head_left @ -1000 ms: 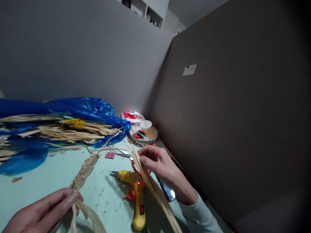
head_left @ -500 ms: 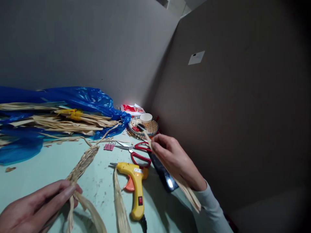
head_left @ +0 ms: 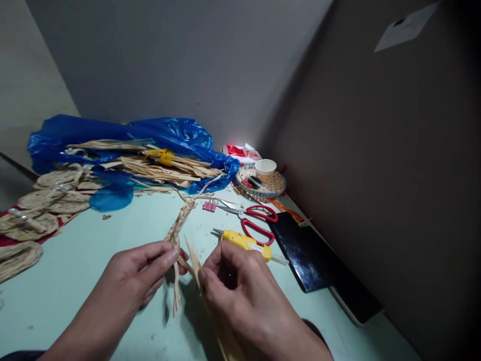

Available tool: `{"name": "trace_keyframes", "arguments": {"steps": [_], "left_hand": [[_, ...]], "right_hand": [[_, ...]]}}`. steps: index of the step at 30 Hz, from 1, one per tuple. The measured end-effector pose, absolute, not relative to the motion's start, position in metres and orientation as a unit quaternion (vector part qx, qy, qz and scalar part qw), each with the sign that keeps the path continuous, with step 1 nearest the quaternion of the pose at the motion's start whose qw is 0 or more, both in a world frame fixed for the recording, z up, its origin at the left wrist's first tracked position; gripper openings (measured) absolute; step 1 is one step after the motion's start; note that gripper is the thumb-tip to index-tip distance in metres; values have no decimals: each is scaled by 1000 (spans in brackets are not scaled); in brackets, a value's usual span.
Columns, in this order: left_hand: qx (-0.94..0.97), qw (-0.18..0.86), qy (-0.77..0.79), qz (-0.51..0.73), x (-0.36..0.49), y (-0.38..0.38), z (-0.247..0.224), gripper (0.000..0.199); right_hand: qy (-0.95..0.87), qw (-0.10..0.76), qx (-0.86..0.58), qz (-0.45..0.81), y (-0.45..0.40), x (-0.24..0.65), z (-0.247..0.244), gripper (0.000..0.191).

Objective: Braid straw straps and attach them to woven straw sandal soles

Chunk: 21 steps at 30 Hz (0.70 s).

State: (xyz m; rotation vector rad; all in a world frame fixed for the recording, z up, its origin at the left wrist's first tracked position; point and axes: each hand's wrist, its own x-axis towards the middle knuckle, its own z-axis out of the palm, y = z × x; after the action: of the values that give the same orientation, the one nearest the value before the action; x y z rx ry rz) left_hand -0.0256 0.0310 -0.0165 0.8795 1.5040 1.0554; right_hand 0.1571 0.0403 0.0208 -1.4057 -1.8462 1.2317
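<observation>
My left hand (head_left: 146, 273) is closed on the lower end of a tan braid (head_left: 179, 223) of dry husk or leaf strips. The braid slants up and away over the table, and loose strand ends hang below the fingers. Close beside it, my right hand (head_left: 240, 286) pinches a flat, pale husk strip (head_left: 193, 255) between thumb and fingers. That strip's pointed tip reaches up near the braid, and its wide end runs down under the hand. Behind my right hand lies a yellow glue gun (head_left: 244, 240), its handle hidden by the hand.
Red-handled scissors (head_left: 259, 225) and a pink binder clip (head_left: 209, 206) lie beyond the braid. At right are dark flat devices (head_left: 304, 255). A woven tray (head_left: 278, 185) holds a white cup (head_left: 265, 166). Husk bundles (head_left: 161, 170) rest on blue plastic (head_left: 124, 125); woven slippers (head_left: 52, 200) lie left.
My right hand has brought the strip down and left, close to the braid's lower end. The view has swung left, showing the woven slippers. My left hand still grips the braid.
</observation>
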Motion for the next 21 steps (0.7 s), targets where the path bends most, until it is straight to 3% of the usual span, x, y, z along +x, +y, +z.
{"name": "trace_keyframes", "arguments": {"steps": [8,13,21], "left_hand": [[318,542,643,437,-19,32,-16,39],[370,530,630,431,-22,30,-18,34],[291,589,599,458,-19,31,-20,33]], "right_hand": [[-771,208,-480,364,28,154,2,17],[-814,194,-467,286,26,153,-6,10],[-830,194,-449,268,27,156,-8,8]]}}
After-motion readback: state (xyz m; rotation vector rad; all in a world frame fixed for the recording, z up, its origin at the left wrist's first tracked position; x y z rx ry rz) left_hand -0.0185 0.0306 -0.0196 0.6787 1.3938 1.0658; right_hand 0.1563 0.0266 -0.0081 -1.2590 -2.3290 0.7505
